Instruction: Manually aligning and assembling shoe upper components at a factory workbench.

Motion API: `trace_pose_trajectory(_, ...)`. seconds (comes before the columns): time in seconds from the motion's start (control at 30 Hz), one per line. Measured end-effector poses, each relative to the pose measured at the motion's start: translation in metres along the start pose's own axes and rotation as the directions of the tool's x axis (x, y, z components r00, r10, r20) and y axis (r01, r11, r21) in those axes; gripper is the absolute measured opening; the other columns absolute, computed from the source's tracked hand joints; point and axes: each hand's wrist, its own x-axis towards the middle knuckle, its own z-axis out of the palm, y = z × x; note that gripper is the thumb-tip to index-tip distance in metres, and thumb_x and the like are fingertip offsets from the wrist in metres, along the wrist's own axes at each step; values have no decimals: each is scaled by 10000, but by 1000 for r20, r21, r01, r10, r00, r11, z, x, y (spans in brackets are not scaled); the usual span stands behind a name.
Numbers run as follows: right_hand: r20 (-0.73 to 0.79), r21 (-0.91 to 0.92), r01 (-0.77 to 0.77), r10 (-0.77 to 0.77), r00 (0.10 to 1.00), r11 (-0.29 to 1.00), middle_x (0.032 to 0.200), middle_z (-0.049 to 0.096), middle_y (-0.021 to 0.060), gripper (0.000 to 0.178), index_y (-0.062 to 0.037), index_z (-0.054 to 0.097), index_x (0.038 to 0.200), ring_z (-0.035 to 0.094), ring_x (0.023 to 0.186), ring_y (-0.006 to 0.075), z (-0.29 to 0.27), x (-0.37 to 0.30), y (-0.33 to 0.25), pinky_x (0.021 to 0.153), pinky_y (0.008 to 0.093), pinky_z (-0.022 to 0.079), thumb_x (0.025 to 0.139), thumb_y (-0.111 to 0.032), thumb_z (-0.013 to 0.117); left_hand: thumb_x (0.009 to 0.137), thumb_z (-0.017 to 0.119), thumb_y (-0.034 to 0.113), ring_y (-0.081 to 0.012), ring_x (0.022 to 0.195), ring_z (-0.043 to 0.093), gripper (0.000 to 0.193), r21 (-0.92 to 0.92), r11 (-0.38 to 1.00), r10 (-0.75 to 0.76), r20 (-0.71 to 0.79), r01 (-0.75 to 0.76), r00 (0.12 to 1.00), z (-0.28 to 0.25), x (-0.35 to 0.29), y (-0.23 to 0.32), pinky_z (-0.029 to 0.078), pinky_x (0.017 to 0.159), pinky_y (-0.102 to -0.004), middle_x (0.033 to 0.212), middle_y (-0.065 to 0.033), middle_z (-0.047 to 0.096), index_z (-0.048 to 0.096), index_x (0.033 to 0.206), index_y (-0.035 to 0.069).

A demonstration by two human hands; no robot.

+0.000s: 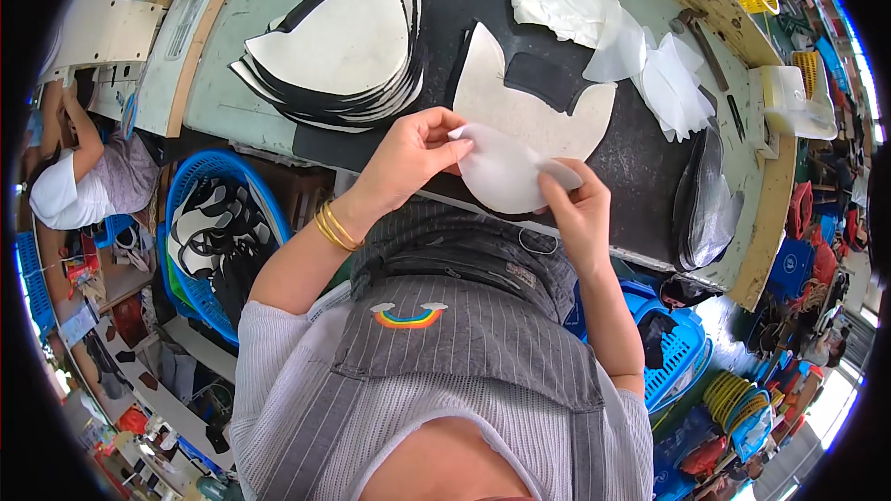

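Head view: crowded workshop, green worktable (pixel 232 102) with black mat (pixel 640 167), perhaps rubber.

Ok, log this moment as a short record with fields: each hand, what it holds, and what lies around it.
left hand: pinches the upper edge of the thin white sheet
right hand: grips the same sheet at its right edge
sheet: held up off the dark mat, over the table edge
behind sheet: cream cut piece with a black patch, flat on the mat
left of mat: fanned stack of white and black pieces
below table, left: blue basket
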Motion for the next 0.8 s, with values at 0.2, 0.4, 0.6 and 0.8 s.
trace_pose_trajectory(0.2,-4,-320,-53,54,999,946,730,629,39,154,29,619,962,571,566,49,2,0,12,508,201,473,863,-87,629,888,622,111,-73,755,605,174,118,988,-93,-94,103,991,-7,-2,-4,514,652,-207,871,-42,647,606,997,-24)
trace_pose_trajectory(0.4,-35,-303,-98,92,995,948,725,635,37,162,30,623,964,584,580,55,4,3,7,504,196,473,854,-87,641,841,669,122,-85,680,589,213,401,904,-106,-123,147,987,-1,-2,1,479,569,-218,831,-48,626,604,1001,-3)
trace_pose_trajectory(0.6,-86,-446,-112,83,993,888,687,644,97,174,26,628,902,603,591,89,5,7,1,515,244,483,806,-110,676,725,719,234,-326,1067,515,557,744,19,568,542,-668,619,9,-14,-18,417,932,-447,1140,-128,535,529,1229,92)
trace_pose_trajectory(0.8,-29,-950,134,-508,861,281,797,575,155,209,-36,539,919,595,699,333,-48,22,-10,597,405,490,783,-148,653,663,689,528,-340,1248,366,823,792,-48,320,589,-608,742,31,-15,-15,226,1036,-600,1307,-140,436,462,1327,99)
